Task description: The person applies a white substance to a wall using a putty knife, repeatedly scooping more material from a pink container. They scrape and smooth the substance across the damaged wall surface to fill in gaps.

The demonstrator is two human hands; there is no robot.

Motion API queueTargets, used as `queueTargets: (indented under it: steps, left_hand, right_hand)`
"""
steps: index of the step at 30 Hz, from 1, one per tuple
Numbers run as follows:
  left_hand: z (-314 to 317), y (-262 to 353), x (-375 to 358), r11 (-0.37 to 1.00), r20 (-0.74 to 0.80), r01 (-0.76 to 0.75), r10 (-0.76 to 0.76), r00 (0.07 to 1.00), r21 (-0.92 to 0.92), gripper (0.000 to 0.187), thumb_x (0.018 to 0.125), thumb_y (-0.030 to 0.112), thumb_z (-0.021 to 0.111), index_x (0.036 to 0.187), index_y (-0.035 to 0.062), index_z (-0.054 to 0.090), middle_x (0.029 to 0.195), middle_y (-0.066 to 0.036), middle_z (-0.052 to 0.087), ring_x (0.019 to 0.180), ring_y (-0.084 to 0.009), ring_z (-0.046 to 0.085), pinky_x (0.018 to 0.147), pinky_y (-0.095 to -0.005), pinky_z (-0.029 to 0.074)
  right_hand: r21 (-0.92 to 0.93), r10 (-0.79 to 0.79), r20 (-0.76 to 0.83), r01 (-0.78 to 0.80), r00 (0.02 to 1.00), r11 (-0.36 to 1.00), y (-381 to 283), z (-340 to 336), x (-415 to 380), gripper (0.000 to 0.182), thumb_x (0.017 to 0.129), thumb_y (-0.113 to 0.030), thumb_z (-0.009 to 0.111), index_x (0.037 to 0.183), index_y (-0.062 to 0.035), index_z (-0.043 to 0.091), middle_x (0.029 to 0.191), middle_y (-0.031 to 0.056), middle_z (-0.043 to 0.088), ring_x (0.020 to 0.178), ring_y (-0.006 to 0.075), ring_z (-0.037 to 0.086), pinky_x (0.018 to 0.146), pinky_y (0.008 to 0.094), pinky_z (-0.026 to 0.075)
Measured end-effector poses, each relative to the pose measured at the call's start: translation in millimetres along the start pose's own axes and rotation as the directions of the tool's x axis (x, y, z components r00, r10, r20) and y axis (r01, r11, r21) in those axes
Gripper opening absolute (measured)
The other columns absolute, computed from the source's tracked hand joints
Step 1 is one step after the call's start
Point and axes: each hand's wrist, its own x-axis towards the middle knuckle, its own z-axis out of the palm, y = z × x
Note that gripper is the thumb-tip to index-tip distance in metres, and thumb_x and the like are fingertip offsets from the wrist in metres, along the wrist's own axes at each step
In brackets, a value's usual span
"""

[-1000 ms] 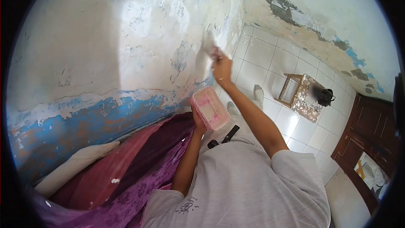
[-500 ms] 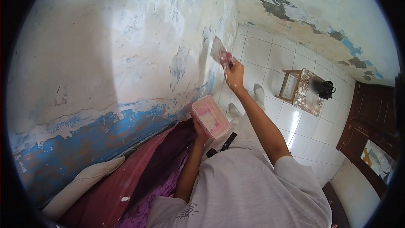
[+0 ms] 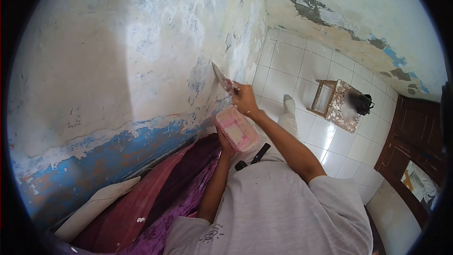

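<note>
The two hands are apart from each other. The right hand [image 3: 245, 100] is closed around the handle of a scraper [image 3: 222, 79], and the left hand [image 3: 225, 142] is clamped on the side of a pink, see-through tub [image 3: 237, 130]. The scraper is near the wall [image 3: 163, 61], its blade pointing to a grey, worn patch; if the tip touches there, I cannot tell. The tub is just beside the right hand, with whitish matter and pink smears in it.

The wall is pale in its upper part and has a band of peeling blue paint lower down. Along this band lie a red and purple cloth [image 3: 181, 174] and a long whitish roll [image 3: 96, 204]. Well apart from the hands, a spotted stool [image 3: 347, 113] is on the tiled floor [image 3: 283, 78], with a black bag [image 3: 364, 105] at one end of its seat. Farther is a brown wooden door [image 3: 417, 127].
</note>
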Motion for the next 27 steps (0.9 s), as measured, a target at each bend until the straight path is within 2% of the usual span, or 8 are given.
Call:
queueTargets:
  steps: [2, 5, 8, 11, 14, 21, 24, 27]
  left_hand:
    - [6, -1, 6, 1.000, 0.024, -0.004, 0.005, 1.000, -0.027, 0.080, 0.099, 0.075, 0.032, 0.153, 0.0162, 0.039, 0.147, -0.010, 0.049, 0.135, -0.0317, 0.050, 0.113, -0.0524, 0.042]
    - [17, -2, 4, 0.998, 0.048, -0.020, 0.022, 0.999, -0.051, 0.080, 0.098, 0.075, 0.032, 0.153, 0.0171, 0.038, 0.148, -0.010, 0.048, 0.135, -0.0318, 0.049, 0.112, -0.0528, 0.042]
    - [24, -3, 1, 0.997, 0.034, -0.055, 0.057, 0.998, -0.057, 0.080, 0.098, 0.075, 0.032, 0.154, 0.0177, 0.037, 0.148, -0.010, 0.048, 0.135, -0.0317, 0.049, 0.113, -0.0527, 0.042]
    - [37, -3, -4, 0.991, 0.007, -0.131, 0.132, 0.991, -0.029, 0.080, 0.099, 0.075, 0.031, 0.154, 0.0176, 0.037, 0.148, -0.009, 0.048, 0.135, -0.0315, 0.049, 0.112, -0.0519, 0.042]
    - [48, -5, -6, 0.982, -0.004, -0.182, 0.182, 0.983, -0.049, 0.079, 0.099, 0.074, 0.031, 0.154, 0.0173, 0.036, 0.148, -0.009, 0.048, 0.136, -0.0310, 0.049, 0.112, -0.0513, 0.042]
    - [63, -14, 3, 0.967, -0.032, -0.237, 0.235, 0.971, -0.098, 0.078, 0.101, 0.072, 0.031, 0.154, 0.0164, 0.036, 0.148, -0.010, 0.048, 0.134, -0.0295, 0.050, 0.112, -0.0481, 0.044]
    - [66, -19, 8, 0.951, -0.064, -0.281, 0.274, 0.960, -0.129, 0.077, 0.101, 0.072, 0.030, 0.155, 0.0162, 0.035, 0.148, -0.010, 0.048, 0.134, -0.0292, 0.051, 0.112, -0.0469, 0.044]
    - [66, -22, 12, 0.943, -0.040, -0.282, 0.279, 0.959, -0.176, 0.077, 0.101, 0.072, 0.031, 0.155, 0.0163, 0.035, 0.148, -0.010, 0.048, 0.134, -0.0293, 0.051, 0.112, -0.0469, 0.044]
  right_hand:
    - [0.147, 0.013, 0.001, -0.013, 1.000, 0.989, 27, -13, 13, 0.022, 0.097, -0.010, 0.058, 0.110, 0.0008, 0.072, 0.072, 0.0194, 0.071, 0.059, 0.0269, 0.070, 0.058, 0.0384, 0.051]
    - [-0.127, 0.205, -0.116, -0.220, 0.972, 0.967, 11, -38, 46, 0.024, 0.099, -0.014, 0.057, 0.096, 0.0038, 0.073, 0.071, 0.0172, 0.072, 0.059, 0.0228, 0.071, 0.058, 0.0344, 0.054]
    - [0.040, 0.393, -0.023, -0.392, 0.919, 0.919, 19, -33, 84, 0.028, 0.097, -0.014, 0.061, 0.084, 0.0085, 0.071, 0.067, 0.0125, 0.071, 0.060, 0.0185, 0.071, 0.059, 0.0324, 0.058]
    - [0.024, 0.398, 0.035, -0.399, 0.917, 0.917, -4, -15, 122, 0.031, 0.094, -0.009, 0.060, 0.075, 0.0135, 0.067, 0.068, 0.0162, 0.070, 0.060, 0.0228, 0.072, 0.059, 0.0351, 0.061]
    - [0.259, 0.398, 0.037, -0.394, 0.917, 0.882, -18, -7, 148, 0.030, 0.092, -0.004, 0.059, 0.071, 0.0159, 0.065, 0.070, 0.0206, 0.069, 0.062, 0.0253, 0.072, 0.060, 0.0376, 0.064]
    - [0.650, 0.363, 0.091, -0.331, 0.927, 0.684, -36, -57, 133, 0.019, 0.092, 0.000, 0.059, 0.090, 0.0180, 0.065, 0.084, 0.0246, 0.070, 0.068, 0.0291, 0.073, 0.064, 0.0372, 0.066]
    - [0.235, 0.468, 0.066, -0.470, 0.881, 0.851, -16, -69, 115, 0.023, 0.095, -0.004, 0.060, 0.089, 0.0166, 0.066, 0.085, 0.0243, 0.070, 0.070, 0.0292, 0.073, 0.066, 0.0376, 0.066]
    - [0.198, 0.478, 0.166, -0.504, 0.863, 0.841, -3, -41, 118, 0.026, 0.097, -0.006, 0.059, 0.089, 0.0180, 0.065, 0.082, 0.0241, 0.070, 0.070, 0.0298, 0.073, 0.067, 0.0385, 0.066]
